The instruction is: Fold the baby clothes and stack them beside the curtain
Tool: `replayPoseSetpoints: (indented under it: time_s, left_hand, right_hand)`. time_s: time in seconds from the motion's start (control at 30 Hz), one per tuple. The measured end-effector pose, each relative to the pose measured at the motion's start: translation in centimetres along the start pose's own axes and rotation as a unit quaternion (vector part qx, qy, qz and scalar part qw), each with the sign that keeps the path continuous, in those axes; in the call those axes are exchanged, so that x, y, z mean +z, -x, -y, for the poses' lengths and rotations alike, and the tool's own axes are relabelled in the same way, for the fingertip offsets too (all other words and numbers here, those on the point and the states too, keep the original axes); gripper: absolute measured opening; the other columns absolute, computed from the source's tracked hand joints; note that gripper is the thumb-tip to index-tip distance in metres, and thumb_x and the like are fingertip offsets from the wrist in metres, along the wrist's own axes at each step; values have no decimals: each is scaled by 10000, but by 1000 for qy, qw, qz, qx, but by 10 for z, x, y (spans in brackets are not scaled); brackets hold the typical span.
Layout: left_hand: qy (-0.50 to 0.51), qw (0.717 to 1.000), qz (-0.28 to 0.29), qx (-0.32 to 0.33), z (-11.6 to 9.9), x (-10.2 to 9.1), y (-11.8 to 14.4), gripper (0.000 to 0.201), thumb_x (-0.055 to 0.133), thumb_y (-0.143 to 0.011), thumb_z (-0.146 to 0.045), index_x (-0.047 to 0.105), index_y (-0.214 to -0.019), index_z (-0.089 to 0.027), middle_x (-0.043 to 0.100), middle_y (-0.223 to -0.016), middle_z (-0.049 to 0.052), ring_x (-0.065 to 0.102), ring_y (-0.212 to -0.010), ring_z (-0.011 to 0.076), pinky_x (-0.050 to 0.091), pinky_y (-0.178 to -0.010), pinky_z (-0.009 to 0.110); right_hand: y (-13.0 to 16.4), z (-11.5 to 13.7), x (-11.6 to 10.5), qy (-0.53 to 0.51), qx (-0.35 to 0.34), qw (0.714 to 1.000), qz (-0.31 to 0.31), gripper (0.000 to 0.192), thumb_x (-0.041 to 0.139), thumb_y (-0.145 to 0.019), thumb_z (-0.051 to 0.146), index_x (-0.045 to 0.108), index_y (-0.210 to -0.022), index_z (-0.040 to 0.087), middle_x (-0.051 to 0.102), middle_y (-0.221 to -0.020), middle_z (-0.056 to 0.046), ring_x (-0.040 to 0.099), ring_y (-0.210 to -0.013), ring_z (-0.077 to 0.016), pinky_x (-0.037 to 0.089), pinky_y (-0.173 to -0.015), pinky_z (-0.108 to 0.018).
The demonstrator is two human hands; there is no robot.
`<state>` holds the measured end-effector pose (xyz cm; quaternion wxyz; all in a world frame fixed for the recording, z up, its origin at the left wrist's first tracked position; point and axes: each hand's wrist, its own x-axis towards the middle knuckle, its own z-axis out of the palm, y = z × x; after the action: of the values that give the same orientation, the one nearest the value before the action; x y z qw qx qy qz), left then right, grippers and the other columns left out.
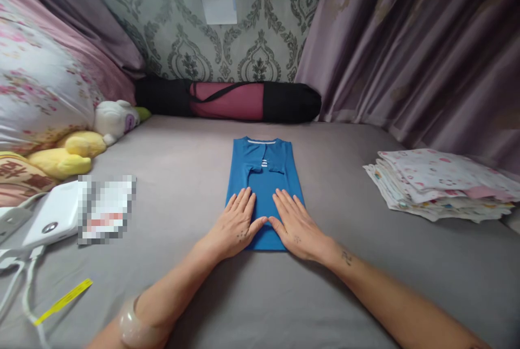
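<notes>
A blue shirt [266, 192] lies on the grey bed sheet [182, 159], its sides and sleeves folded inward into a long rectangle. The collar points away from me, and a small white mark shows near the sleeve ends. My left hand [239, 224] rests flat on the lower left part of the shirt, fingers stretched forward. On the lower right part lies my right hand [298, 227], also flat with fingers extended. The two thumbs point at each other and nearly touch over the cloth. Neither hand grips anything.
A stack of folded patterned cloths [442, 183] sits at the right. A black and maroon long bag [227, 101] lies along the wall. On the left are plush toys [67, 156], a white power bank [59, 213] with cables, a blurred packet [108, 211] and a yellow strip [65, 301].
</notes>
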<state>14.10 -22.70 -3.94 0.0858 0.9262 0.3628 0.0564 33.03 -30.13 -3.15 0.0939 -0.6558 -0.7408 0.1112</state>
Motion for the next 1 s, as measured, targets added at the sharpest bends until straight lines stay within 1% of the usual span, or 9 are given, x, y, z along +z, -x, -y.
replayPoseSetpoints:
  time_s: [0.2, 0.27, 0.33, 0.4, 0.5, 0.6, 0.67, 0.8, 1.0]
  left_hand:
    - [13, 1000, 8, -1, 0, -4, 0, 763, 210, -951, -621, 350, -1456, -67, 242, -1548, 198, 174, -1452, 286, 224, -1171, 485]
    - [23, 1000, -2, -10, 0, -6, -1, 722, 202, -963, -597, 374, -1445, -87, 283, -1540, 184, 209, -1446, 275, 228, -1170, 483]
    - [31, 999, -22, -27, 1, -8, -2, 685, 189, -976, -564, 396, -1430, -94, 325, -1526, 176, 244, -1439, 266, 234, -1169, 479]
    - [35, 998, -46, -40, 2, -7, -3, 655, 191, -983, -542, 412, -1419, -106, 352, -1516, 169, 267, -1433, 261, 242, -1167, 476]
    - [34, 997, -56, -49, 4, -5, -3, 635, 209, -982, -542, 423, -1409, -124, 366, -1512, 158, 276, -1430, 267, 255, -1161, 474]
    - [29, 998, -27, -50, 5, -5, -3, 657, 210, -980, -546, 408, -1416, -97, 340, -1522, 170, 261, -1434, 278, 238, -1167, 477]
    - [25, 999, -12, -47, 4, -6, -3, 667, 216, -979, -546, 389, -1428, -84, 322, -1529, 176, 251, -1437, 276, 223, -1174, 474]
    - [17, 999, -14, -43, 5, -7, -3, 663, 225, -979, -547, 377, -1438, -93, 318, -1531, 168, 246, -1438, 278, 232, -1173, 474]
    - [15, 999, -31, -35, 6, -7, -2, 648, 245, -974, -551, 398, -1428, -115, 341, -1520, 165, 276, -1426, 286, 265, -1157, 487]
  right_hand:
    - [0, 3, -7, 15, -9, 1000, 6, 697, 224, -981, 542, 314, -1490, 74, 225, -1567, -142, 183, -1456, -253, 174, -1186, -443]
    - [-10, 3, -20, 22, -14, 1000, 5, 618, 251, -989, 499, 471, -1405, 100, 408, -1487, -156, 352, -1389, -267, 219, -1161, -435]
    - [-31, 0, -35, 19, -19, 1000, -7, 511, 245, -1004, 412, 644, -1206, 164, 634, -1269, -127, 556, -1202, -247, 297, -1099, -406]
    - [-65, -8, -49, 8, -5, 1000, -30, 477, 255, -1002, 344, 709, -999, 200, 722, -1056, -91, 641, -1013, -222, 400, -959, -335]
    - [-129, -29, -58, -30, 56, 996, -70, 357, 373, -954, 272, 720, -909, 201, 736, -996, -61, 652, -933, -193, 425, -808, -247]
    - [-188, -48, -56, -65, 153, 982, -94, 313, 427, -929, 254, 732, -912, 186, 736, -1018, -58, 652, -943, -178, 413, -746, -210]
    - [-215, -55, -51, -78, 200, 972, -94, 333, 430, -937, 306, 736, -949, 178, 733, -1033, -82, 659, -942, -189, 419, -731, -219]
    - [-238, -57, -40, -86, 234, 965, -84, 346, 487, -907, 386, 742, -977, 163, 724, -1046, -137, 669, -955, -231, 449, -748, -258]
    - [-241, -55, -39, -90, 261, 957, -85, 319, 519, -830, 314, 728, -1030, 182, 724, -1036, -134, 669, -972, -274, 476, -727, -293]
